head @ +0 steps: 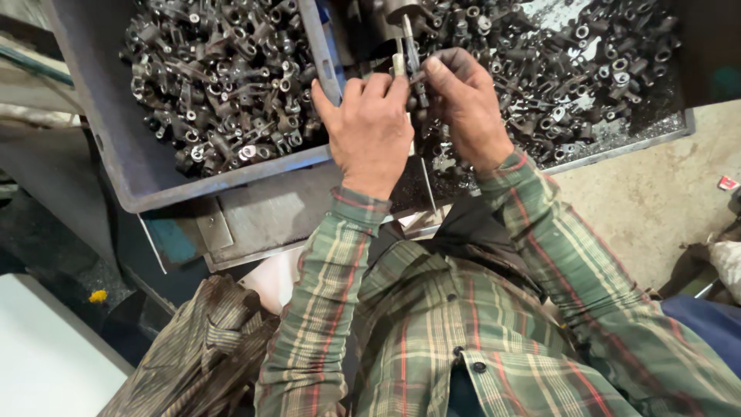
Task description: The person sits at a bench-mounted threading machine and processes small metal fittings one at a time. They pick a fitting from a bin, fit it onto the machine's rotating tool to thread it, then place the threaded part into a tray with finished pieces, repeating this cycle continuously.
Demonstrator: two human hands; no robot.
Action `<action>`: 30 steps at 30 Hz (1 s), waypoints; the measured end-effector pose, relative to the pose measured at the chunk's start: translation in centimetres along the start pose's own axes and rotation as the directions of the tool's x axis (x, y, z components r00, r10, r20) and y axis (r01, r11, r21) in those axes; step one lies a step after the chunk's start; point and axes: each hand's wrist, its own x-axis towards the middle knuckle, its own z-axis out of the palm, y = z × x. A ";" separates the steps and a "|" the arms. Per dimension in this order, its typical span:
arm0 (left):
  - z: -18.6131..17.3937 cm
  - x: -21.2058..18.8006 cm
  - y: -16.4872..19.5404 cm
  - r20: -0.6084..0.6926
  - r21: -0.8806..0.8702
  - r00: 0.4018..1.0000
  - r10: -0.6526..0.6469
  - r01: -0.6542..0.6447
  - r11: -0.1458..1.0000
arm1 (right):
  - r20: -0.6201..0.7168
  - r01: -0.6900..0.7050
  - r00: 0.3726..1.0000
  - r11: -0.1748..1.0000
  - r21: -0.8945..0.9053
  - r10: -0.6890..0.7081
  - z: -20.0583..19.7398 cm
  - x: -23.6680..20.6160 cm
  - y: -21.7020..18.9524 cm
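Metal part (413,58), a small dark forged piece, sits pinched between both hands above the gap where two containers meet. The left hand (369,131) curls its fingers closed around the lower end; the right hand (463,108) grips the upper end with thumb and fingers pressed together. A slim rod on a machine head (401,15) points down at the part, which seems to be held against it, though I cannot tell whether they touch.

As for progress, one part is in hand and both heaps are large, so I judge much remains; which heap is finished I cannot tell.

A grey bin (116,139) on the left holds a dense pile of similar dark parts (224,77). The tray (617,147) on the right holds another spread heap (571,69), with dark swarf along its edge.
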 end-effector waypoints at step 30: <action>-2.3 -0.7 -3.7 0.107 -0.831 0.963 -0.246 0.222 0.510 | 0.228 0.244 0.880 -0.015 -0.970 -0.417 -8.7 -6.3 -2.3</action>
